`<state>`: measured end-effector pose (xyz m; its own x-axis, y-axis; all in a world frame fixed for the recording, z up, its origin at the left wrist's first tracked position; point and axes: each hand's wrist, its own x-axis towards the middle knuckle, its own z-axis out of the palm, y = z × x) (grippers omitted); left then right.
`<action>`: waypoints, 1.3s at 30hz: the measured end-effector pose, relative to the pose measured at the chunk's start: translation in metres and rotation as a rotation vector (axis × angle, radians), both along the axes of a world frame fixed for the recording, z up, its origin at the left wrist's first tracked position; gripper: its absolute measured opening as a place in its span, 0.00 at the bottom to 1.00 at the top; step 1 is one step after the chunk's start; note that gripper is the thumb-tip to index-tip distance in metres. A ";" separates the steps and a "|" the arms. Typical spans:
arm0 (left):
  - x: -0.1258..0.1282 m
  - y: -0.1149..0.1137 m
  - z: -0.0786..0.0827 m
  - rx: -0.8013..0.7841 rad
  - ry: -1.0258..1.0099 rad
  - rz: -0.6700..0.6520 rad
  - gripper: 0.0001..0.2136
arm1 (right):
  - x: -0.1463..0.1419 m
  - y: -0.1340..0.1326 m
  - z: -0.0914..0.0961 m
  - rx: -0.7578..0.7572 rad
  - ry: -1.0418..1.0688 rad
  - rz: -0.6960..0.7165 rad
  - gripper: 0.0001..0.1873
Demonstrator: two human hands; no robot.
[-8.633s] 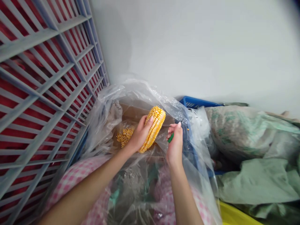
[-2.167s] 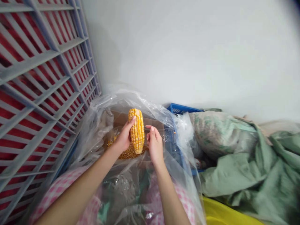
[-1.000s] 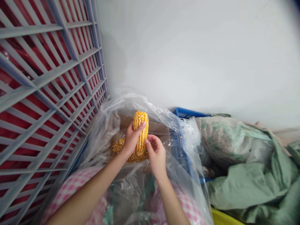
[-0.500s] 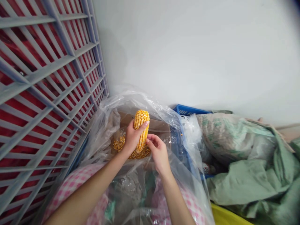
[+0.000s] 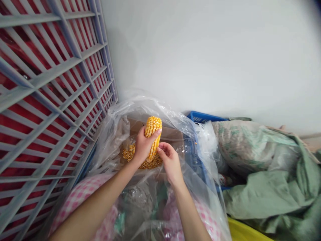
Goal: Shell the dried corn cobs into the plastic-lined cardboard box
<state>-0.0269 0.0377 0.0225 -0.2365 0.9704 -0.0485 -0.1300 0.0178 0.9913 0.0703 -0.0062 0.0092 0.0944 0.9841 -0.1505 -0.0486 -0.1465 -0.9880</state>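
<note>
My left hand [image 5: 142, 147] is wrapped round a yellow corn cob [image 5: 152, 129] and holds it upright over a cardboard box [image 5: 173, 135]. The fingers of my right hand [image 5: 170, 161] curl against the lower part of the cob, thumb pressed on its kernels. Loose corn kernels [image 5: 130, 154] lie heaped in the box under the cob. A clear plastic sheet [image 5: 117, 117] is draped over the box and my lap.
A grey plastic lattice crate [image 5: 50, 87] with red contents stands at the left. A white wall fills the back. A blue basket [image 5: 203, 117] sits behind the box, with green woven sacks [image 5: 255, 160] at the right and a yellow edge [image 5: 240, 231] at the bottom right.
Over several seconds my right hand lost the green-handled tool and came in to the cob. In the last second the cob and both hands shifted slightly right; the grip is the same.
</note>
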 end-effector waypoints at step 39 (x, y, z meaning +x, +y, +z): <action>0.010 -0.007 -0.008 0.029 0.290 0.007 0.16 | -0.007 0.000 -0.004 -0.078 0.186 -0.308 0.14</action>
